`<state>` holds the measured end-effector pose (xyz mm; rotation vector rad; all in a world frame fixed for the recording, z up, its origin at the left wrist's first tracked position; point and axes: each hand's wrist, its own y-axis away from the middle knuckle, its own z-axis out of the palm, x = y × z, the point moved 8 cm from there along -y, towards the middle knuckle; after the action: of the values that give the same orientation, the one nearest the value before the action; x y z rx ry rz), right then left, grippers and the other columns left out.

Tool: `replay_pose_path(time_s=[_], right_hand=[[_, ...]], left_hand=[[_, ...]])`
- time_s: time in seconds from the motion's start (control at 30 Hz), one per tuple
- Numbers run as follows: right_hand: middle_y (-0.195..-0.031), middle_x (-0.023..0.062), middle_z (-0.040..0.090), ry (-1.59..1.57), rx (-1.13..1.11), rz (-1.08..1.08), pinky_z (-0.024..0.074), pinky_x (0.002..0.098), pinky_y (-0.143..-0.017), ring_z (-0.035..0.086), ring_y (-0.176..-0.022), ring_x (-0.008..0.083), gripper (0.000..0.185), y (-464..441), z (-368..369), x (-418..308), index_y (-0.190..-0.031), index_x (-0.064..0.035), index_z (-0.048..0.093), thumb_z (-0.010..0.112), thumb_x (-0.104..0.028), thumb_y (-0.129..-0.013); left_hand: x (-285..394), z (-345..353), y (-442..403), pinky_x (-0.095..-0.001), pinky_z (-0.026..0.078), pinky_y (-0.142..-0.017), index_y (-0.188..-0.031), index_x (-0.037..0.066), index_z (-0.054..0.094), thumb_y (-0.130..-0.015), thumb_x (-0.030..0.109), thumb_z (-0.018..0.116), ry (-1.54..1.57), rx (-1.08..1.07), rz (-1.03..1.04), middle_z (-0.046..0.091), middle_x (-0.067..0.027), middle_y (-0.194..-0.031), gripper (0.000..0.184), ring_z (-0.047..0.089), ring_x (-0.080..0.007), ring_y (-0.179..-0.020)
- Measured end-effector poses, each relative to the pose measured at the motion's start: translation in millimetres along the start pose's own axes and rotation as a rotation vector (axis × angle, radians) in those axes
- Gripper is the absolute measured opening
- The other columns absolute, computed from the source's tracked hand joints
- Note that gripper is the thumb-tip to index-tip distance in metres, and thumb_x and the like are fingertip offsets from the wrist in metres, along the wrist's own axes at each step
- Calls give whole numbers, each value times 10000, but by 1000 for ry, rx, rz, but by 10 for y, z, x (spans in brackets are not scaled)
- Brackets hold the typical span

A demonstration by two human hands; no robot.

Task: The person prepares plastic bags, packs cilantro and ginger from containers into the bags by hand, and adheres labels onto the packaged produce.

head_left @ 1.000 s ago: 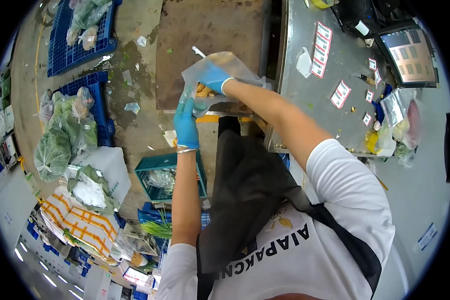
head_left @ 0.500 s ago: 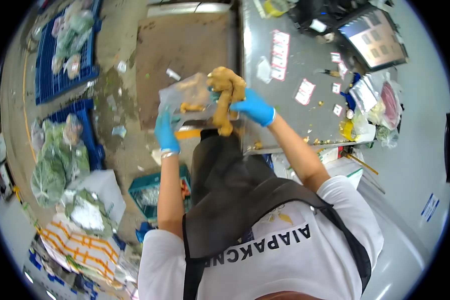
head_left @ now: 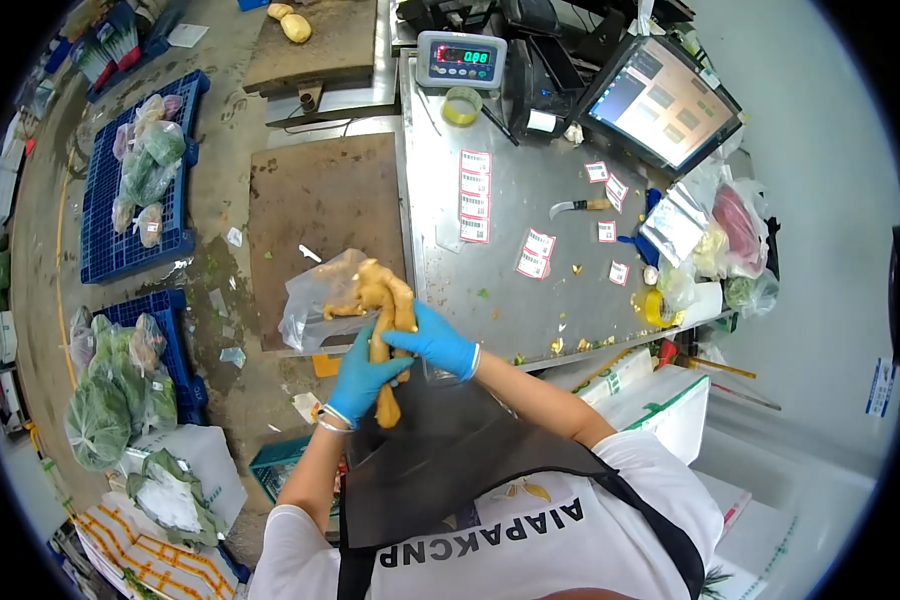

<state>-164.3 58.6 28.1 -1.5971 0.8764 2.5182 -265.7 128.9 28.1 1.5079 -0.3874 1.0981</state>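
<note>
Several long knobbly pieces of ginger (head_left: 383,290) are gathered in both hands, over the near edge of a brown board (head_left: 320,200). My left hand (head_left: 358,380), in a blue glove, is closed round their lower part. From the other side, my right hand (head_left: 436,342), gloved too, grips them near the middle. Their tops overlap a clear plastic bag (head_left: 303,312) that lies on the board. Another ginger piece (head_left: 342,311) shows at the bag, though I cannot tell whether it is inside.
On the metal table (head_left: 440,290) to the right lie barcode labels (head_left: 475,197), a small curved knife (head_left: 582,206) and yellow tape (head_left: 461,106). A scale display (head_left: 461,60) and a monitor (head_left: 663,103) stand farther back. Blue pallets (head_left: 100,225) with bagged vegetables are at left.
The ginger has come nearer to my body. My left hand has left the bag and closed on the ginger beside my right hand. The head view has shifted, bringing the scale display into sight.
</note>
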Motion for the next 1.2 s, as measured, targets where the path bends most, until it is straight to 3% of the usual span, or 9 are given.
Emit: replay_pose_path(time_s=[0.27,0.4,0.57,0.67,0.73,0.9,1.0,1.13,1.2], right_hand=[[-1184,106,571,112,-38,112,489,323,-905,560,-1046,165,589,37,69,53,-1363,22,400,637,-233,-889],[-711,33,545,-17,-180,374,479,267,-551,550,-599,125,448,100,-123,159,-1258,5,536,572,-225,-875],[-706,12,527,-94,-87,292,467,256,-552,518,-587,99,478,135,-295,69,-1327,-5,497,552,-183,-888],[-747,2,528,-149,-42,314,468,245,-586,516,-624,92,483,198,-216,158,-1341,-18,494,559,-184,-892],[-797,-9,529,-128,10,356,466,232,-628,517,-676,86,487,263,-142,245,-1343,-30,499,576,-205,-895],[-764,6,532,-24,44,393,470,238,-620,532,-659,94,491,580,-157,335,-1348,-34,495,597,-219,-906],[-787,11,551,-48,205,383,468,238,-623,538,-672,94,496,940,-536,409,-1344,-29,501,619,-236,-909],[-891,19,599,28,597,256,461,251,-657,551,-758,94,483,1462,-1453,719,-1270,-9,562,669,-282,-886],[-949,43,604,41,751,201,470,267,-716,562,-816,117,513,1833,-1965,1082,-1291,1,538,677,-266,-876]], left_hand=[[-186,-94,275,-232,503,-553,-1313,18,487,-832,187,742,192,2,-54,624,-51,-941,570,597,-93,-700],[-378,-364,505,-225,493,-560,-1260,26,516,-849,206,725,175,-29,-199,620,-37,-854,495,588,-93,-667],[-1204,-447,289,-267,483,-564,-1118,64,578,-896,217,663,571,100,-409,634,-47,-843,282,588,-109,-686],[-1704,-703,-602,-313,507,-641,-1052,10,577,-869,170,666,673,317,-192,631,-65,-871,258,595,-178,-712],[-2063,-1078,-1225,-342,516,-786,-1197,-59,522,-847,149,655,441,578,-250,608,-122,-1102,429,597,-223,-934],[-2422,-1504,-1938,-391,531,-804,-1425,44,296,-854,-54,485,764,884,43,528,-137,-1269,610,583,-259,-1015],[-2526,-1411,-2167,-413,498,-895,-1402,52,367,-884,33,483,715,516,104,508,-131,-1338,532,547,-264,-1107],[-1788,-952,-998,-214,482,-662,-1172,43,612,-902,92,609,480,458,40,618,-42,-863,274,586,-89,-777],[-1589,-897,-527,-269,502,-795,-1265,-7,561,-940,36,537,267,547,323,630,-56,-1070,328,598,-142,-901]])
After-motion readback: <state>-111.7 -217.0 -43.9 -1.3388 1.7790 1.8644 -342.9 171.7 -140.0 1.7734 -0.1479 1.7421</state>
